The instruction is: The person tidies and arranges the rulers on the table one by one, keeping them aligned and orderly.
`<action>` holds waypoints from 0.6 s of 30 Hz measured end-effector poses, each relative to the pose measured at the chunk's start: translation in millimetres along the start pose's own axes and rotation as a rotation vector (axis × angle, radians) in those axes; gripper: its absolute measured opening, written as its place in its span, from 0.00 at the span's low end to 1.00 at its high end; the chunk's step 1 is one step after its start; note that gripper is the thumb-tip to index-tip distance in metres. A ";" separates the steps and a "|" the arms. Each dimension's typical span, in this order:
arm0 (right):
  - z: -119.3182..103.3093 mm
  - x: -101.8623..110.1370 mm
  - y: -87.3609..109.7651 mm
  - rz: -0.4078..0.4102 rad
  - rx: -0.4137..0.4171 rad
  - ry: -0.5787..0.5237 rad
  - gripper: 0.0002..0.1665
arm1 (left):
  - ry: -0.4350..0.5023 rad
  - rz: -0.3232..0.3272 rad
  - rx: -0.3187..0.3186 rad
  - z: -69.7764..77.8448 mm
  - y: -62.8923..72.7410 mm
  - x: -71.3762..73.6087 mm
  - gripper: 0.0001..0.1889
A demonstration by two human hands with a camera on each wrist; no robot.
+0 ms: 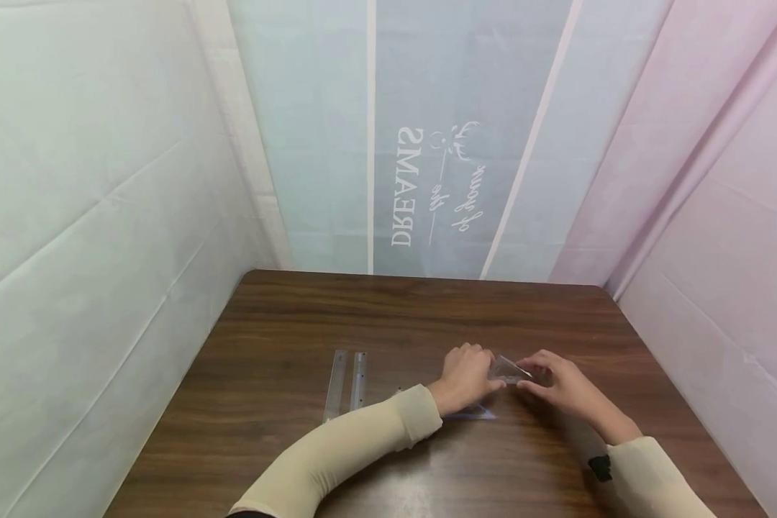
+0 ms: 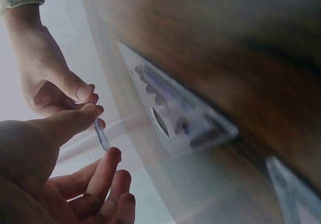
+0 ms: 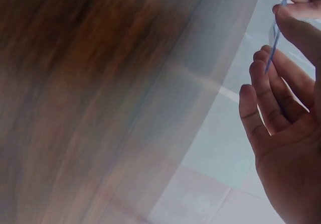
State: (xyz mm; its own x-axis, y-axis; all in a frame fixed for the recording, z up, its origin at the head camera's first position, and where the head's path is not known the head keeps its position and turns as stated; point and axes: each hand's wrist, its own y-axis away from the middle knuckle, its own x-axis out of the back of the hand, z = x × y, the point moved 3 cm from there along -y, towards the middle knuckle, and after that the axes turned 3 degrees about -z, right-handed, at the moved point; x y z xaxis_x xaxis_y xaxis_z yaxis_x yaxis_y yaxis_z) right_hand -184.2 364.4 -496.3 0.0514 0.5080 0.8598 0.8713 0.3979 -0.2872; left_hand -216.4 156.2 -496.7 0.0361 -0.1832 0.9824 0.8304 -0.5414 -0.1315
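Both hands hold one clear set square (image 1: 510, 370) between them, just above the table. My left hand (image 1: 469, 375) grips its left side. Thumb and fingers of my right hand (image 1: 565, 387) pinch the right side. The left wrist view shows the held piece edge-on as a thin strip (image 2: 102, 136), and so does the right wrist view. Another clear set square (image 2: 175, 108), with cut-out shapes, lies flat on the table beneath my left hand; in the head view my left hand and wrist partly cover it.
Two clear rulers (image 1: 335, 385) (image 1: 359, 381) lie side by side on the brown wooden table (image 1: 265, 446), left of my hands. My left sleeve (image 1: 356, 439) passes over their near ends. A clear piece (image 2: 296, 194) shows partly in the left wrist view. Cloth walls (image 1: 324, 144) surround the table.
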 end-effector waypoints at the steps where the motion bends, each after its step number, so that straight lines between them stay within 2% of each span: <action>1: -0.2 0.8 1.9 0.002 0.016 0.003 0.20 | -0.010 -0.002 -0.001 2.2 0.8 0.0 0.23; 5: 1.0 3.4 10.0 0.003 0.059 0.013 0.21 | -0.051 -0.010 -0.016 11.5 4.4 -1.7 0.24; 11: 2.9 7.6 20.4 -0.016 0.053 -0.012 0.22 | -0.080 0.007 -0.050 23.2 9.9 -4.0 0.23; 18: 6.4 8.5 28.8 -0.058 0.073 -0.024 0.23 | -0.089 -0.027 -0.054 31.2 11.2 -11.1 0.23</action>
State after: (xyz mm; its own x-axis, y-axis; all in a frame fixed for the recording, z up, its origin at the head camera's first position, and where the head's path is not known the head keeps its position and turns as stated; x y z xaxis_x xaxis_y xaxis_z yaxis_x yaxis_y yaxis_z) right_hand -161.7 385.1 -499.9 -0.0111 0.5002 0.8658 0.8344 0.4818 -0.2677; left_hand -190.1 177.7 -504.9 0.0654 -0.0955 0.9933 0.8006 -0.5891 -0.1094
